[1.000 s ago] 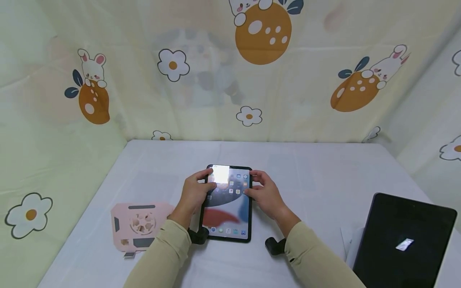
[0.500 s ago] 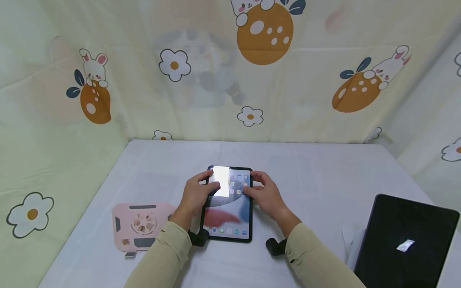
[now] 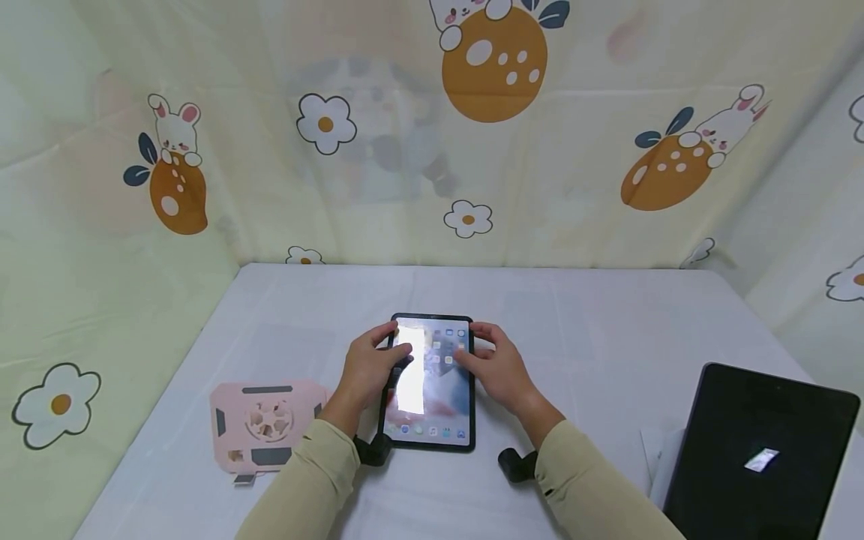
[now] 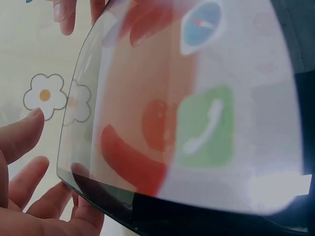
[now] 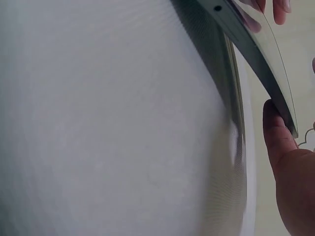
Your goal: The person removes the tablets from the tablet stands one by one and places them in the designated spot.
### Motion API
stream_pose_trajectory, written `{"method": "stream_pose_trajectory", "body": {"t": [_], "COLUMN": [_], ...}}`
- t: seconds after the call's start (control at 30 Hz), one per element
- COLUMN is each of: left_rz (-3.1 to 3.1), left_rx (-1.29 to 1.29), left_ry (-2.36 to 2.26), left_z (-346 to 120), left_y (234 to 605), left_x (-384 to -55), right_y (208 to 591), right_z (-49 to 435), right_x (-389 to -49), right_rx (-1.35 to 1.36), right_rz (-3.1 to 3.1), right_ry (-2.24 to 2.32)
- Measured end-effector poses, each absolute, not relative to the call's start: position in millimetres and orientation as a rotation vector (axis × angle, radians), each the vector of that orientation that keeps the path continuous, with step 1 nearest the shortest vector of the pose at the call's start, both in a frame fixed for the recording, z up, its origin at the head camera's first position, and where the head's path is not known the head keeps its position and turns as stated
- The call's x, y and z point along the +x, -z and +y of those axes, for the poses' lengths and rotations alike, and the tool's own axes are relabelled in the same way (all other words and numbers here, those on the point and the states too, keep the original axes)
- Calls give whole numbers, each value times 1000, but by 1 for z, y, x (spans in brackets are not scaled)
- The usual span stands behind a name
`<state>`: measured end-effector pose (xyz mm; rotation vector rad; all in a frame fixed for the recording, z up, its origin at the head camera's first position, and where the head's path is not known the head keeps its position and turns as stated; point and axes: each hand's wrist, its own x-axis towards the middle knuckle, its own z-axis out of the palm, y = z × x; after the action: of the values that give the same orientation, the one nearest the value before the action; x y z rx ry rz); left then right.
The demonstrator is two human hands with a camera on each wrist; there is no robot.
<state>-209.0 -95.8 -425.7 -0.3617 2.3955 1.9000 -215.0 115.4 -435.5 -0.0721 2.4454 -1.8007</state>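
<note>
A tablet [image 3: 435, 420] with a lit home screen is held upright, lengthwise, at the middle of the white table. My left hand [image 3: 367, 365] grips its upper left edge, thumb over the screen. On the opposite edge, my right hand [image 3: 499, 367] pinches the tablet between thumb and fingers. App icons fill the close left wrist view of the screen [image 4: 206, 132], where the left fingers curl behind a corner. The right wrist view shows the tablet's thin dark side [image 5: 256, 54] raised over the cloth, with right-hand fingers under it. A pink tablet case [image 3: 229, 427] lies beside my left forearm.
At the right front lies a larger black slab with a glossy face [image 3: 763, 420], over some white sheets [image 3: 664, 457]. A printed curtain [image 3: 391, 172] rises behind the table's [image 3: 594, 322] far edge. Black camera mounts sit at both wrists.
The tablet has tilted slightly in both hands, its top edge dropping a little and its bottom edge rising. The bright reflection now stretches further down the screen. The pink case stays put.
</note>
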Motion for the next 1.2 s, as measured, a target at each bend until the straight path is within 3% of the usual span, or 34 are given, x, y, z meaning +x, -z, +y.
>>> {"method": "stream_pose_trajectory", "body": {"t": [1.2], "left_rz": [2498], "left_rx": [-396], "left_ry": [-1794], "left_z": [-97], "left_y": [430], "left_x": [-209], "right_y": [437], "right_z": [105], "right_x": [-209], "right_rx": [-70], "right_rz": [2424], "right_ry": [1718]}}
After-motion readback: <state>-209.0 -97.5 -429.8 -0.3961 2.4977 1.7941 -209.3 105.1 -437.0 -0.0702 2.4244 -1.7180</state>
